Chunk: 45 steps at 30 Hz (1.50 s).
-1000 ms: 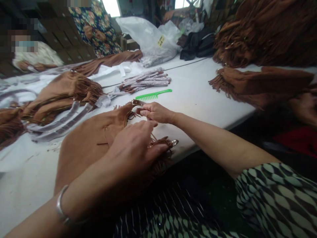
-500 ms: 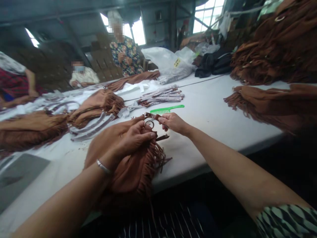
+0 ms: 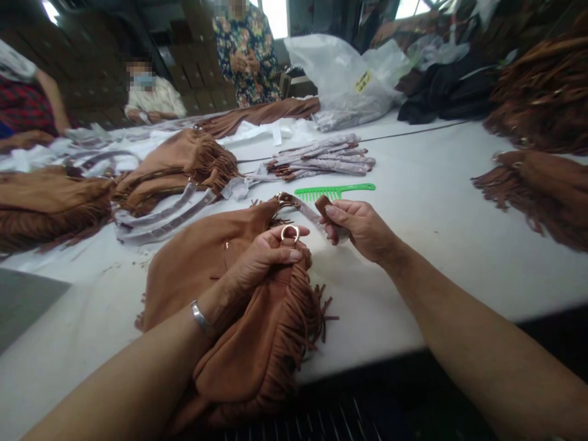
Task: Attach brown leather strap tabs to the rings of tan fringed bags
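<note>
A brown fringed bag lies at the table's near edge, its fringe hanging on the right side. My left hand pinches the bag's upper edge beside a metal ring, which stands up above the thumb. In my right hand is the brown end of a plastic-wrapped strap. The strap's other end meets the bag at a metal fitting. Just behind my right hand lies a green comb.
Wrapped straps lie in a pile behind the comb. More brown bags are at the left, and others at the right. A clear plastic sack and black cloth sit farther back. Several people are across the table.
My right hand has moved right, away from the ring, with the strap end. The ring now stands upright at my left hand, and more of the bag's front shows. The view has shifted downward.
</note>
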Each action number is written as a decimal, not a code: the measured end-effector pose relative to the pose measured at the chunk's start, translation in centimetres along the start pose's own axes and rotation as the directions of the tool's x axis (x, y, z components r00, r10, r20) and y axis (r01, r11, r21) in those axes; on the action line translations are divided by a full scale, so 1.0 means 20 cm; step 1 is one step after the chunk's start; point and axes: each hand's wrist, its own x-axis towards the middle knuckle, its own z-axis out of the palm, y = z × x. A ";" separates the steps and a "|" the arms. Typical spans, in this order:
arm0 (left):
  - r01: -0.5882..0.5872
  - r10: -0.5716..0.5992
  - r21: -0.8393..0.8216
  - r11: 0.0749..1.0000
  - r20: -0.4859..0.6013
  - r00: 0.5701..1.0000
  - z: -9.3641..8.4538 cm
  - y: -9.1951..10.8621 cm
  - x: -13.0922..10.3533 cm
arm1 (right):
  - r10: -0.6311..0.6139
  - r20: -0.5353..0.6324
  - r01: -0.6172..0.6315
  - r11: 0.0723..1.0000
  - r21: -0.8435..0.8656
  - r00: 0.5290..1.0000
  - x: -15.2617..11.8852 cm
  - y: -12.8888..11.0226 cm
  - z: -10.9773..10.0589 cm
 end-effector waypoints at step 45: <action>-0.146 0.298 0.883 0.446 0.007 0.954 0.08 -0.04 0.04 | 0.255 -0.132 -0.279 0.934 -0.224 0.958 0.01 -0.03 0.14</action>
